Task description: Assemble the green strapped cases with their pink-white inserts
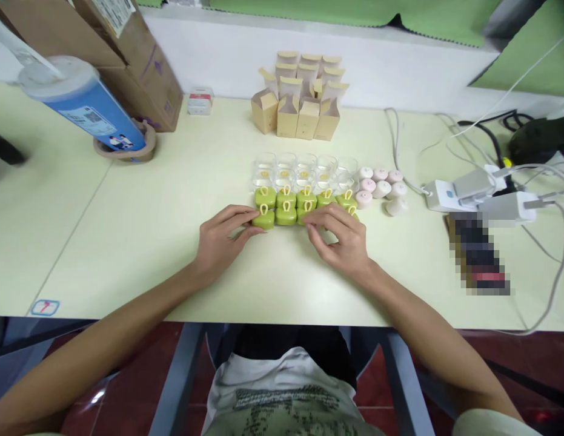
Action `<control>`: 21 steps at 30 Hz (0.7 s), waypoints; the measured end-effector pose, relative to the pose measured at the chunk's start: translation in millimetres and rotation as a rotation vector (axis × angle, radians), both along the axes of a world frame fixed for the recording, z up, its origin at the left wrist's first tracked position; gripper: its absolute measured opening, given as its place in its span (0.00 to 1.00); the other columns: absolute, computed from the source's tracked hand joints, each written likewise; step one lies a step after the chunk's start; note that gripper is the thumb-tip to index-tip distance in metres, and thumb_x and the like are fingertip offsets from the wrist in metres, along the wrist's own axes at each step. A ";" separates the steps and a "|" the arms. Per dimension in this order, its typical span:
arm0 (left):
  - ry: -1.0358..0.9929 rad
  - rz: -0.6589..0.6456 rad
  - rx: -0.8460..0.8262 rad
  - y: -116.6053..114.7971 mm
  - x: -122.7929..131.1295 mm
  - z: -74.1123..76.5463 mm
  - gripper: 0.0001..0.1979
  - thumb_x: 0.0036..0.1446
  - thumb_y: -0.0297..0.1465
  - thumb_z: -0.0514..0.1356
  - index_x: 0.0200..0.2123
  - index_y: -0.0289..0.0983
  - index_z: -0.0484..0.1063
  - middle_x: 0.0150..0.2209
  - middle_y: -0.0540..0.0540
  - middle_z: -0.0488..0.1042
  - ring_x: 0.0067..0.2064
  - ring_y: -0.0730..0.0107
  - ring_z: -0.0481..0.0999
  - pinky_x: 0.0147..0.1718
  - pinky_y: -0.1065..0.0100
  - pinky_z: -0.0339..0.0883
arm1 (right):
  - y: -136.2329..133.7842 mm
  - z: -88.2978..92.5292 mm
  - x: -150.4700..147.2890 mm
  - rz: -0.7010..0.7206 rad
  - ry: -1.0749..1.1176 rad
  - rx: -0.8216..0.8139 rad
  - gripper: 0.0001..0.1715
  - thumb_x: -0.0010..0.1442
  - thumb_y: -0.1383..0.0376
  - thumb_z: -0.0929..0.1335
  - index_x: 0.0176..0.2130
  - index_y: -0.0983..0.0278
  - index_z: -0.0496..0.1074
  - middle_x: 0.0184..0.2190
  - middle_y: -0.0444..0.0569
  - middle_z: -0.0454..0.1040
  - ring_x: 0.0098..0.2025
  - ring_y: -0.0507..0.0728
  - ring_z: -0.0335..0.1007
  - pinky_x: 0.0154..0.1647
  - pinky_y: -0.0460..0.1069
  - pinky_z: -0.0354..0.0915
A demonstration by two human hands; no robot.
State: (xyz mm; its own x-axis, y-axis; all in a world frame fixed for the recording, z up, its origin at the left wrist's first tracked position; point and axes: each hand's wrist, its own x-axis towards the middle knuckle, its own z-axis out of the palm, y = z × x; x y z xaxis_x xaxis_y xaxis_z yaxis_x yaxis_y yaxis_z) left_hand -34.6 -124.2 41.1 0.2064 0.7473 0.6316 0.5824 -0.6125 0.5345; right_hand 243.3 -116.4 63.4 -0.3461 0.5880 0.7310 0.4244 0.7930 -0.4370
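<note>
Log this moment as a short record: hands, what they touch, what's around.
left hand: fingertips on left end of the front row of green cases
right hand: fingertips on that row's right end
behind: clear cups, then tan boxes
right of cases: pink knobs
far left: blue tube, tilted

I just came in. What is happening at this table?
A seated person has both hands on a cluster of small green pieces with yellow loops, on a pale table. The left hand touches the cluster's left end, the right hand its right end; whether they grip or only press is unclear. Right behind stand clear cups, with pink round pieces to their right and small cardboard boxes further back.
</note>
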 end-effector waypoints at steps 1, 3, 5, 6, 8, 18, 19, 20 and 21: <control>0.000 0.009 -0.001 -0.1 0.8 0.3 0.10 0.69 0.36 0.72 0.51 0.43 0.85 0.49 0.48 0.86 0.39 0.69 0.87 0.45 0.64 0.86 | -0.8 -1.1 -0.7 0.011 -0.008 -0.001 0.11 0.73 0.72 0.68 0.47 0.59 0.80 0.40 0.51 0.84 0.41 0.60 0.80 0.42 0.57 0.77; 0.023 0.019 0.007 0.2 1.5 1.0 0.10 0.69 0.35 0.72 0.51 0.44 0.85 0.49 0.48 0.86 0.39 0.69 0.87 0.45 0.64 0.86 | -2.1 -1.6 -2.6 0.034 -0.014 0.005 0.10 0.73 0.72 0.68 0.47 0.60 0.80 0.40 0.52 0.84 0.41 0.60 0.80 0.42 0.57 0.77; 0.047 0.026 0.015 0.8 1.3 1.6 0.10 0.68 0.34 0.72 0.52 0.44 0.85 0.49 0.49 0.86 0.39 0.69 0.87 0.45 0.64 0.85 | -2.8 -1.3 -4.0 0.047 -0.019 0.005 0.11 0.73 0.72 0.68 0.46 0.60 0.80 0.39 0.52 0.83 0.40 0.60 0.80 0.41 0.57 0.76; 0.053 0.027 0.018 1.1 1.1 1.9 0.10 0.68 0.34 0.72 0.52 0.43 0.85 0.49 0.49 0.86 0.39 0.70 0.87 0.45 0.65 0.85 | -3.1 -1.3 -4.4 0.050 -0.022 0.001 0.11 0.74 0.72 0.68 0.46 0.60 0.80 0.39 0.52 0.83 0.40 0.60 0.80 0.41 0.56 0.76; 0.055 0.032 0.010 1.4 0.8 2.5 0.10 0.69 0.34 0.72 0.52 0.43 0.85 0.49 0.48 0.86 0.39 0.70 0.87 0.45 0.65 0.85 | -3.3 -1.6 -4.6 0.051 -0.025 -0.004 0.11 0.74 0.72 0.68 0.46 0.61 0.80 0.39 0.51 0.83 0.40 0.59 0.80 0.41 0.56 0.76; 0.056 0.047 -0.096 2.0 0.5 1.2 0.16 0.68 0.43 0.72 0.55 0.45 0.81 0.50 0.47 0.84 0.41 0.65 0.87 0.47 0.60 0.86 | 10.3 2.5 3.0 -0.086 -0.216 0.014 0.13 0.74 0.68 0.67 0.53 0.59 0.79 0.49 0.54 0.83 0.49 0.65 0.73 0.49 0.62 0.73; 0.055 0.043 -0.099 2.2 -0.1 0.9 0.17 0.68 0.43 0.72 0.56 0.45 0.80 0.50 0.47 0.84 0.42 0.65 0.87 0.48 0.60 0.86 | 13.2 4.3 2.3 -0.105 -0.269 0.008 0.14 0.74 0.67 0.67 0.56 0.59 0.79 0.52 0.54 0.83 0.52 0.67 0.72 0.52 0.63 0.72; 0.059 0.042 -0.101 2.5 -0.9 0.4 0.19 0.67 0.44 0.73 0.56 0.45 0.79 0.51 0.47 0.83 0.43 0.65 0.87 0.48 0.60 0.86 | 15.9 6.1 0.9 -0.119 -0.333 -0.003 0.16 0.74 0.65 0.68 0.58 0.59 0.78 0.55 0.55 0.82 0.55 0.69 0.70 0.54 0.65 0.71; 0.063 0.045 -0.102 2.9 -1.7 -0.1 0.21 0.67 0.44 0.73 0.57 0.44 0.78 0.52 0.46 0.82 0.43 0.66 0.86 0.48 0.61 0.85 | 18.5 7.6 -1.1 -0.125 -0.403 -0.013 0.18 0.74 0.63 0.68 0.60 0.60 0.77 0.57 0.55 0.82 0.57 0.71 0.69 0.57 0.66 0.70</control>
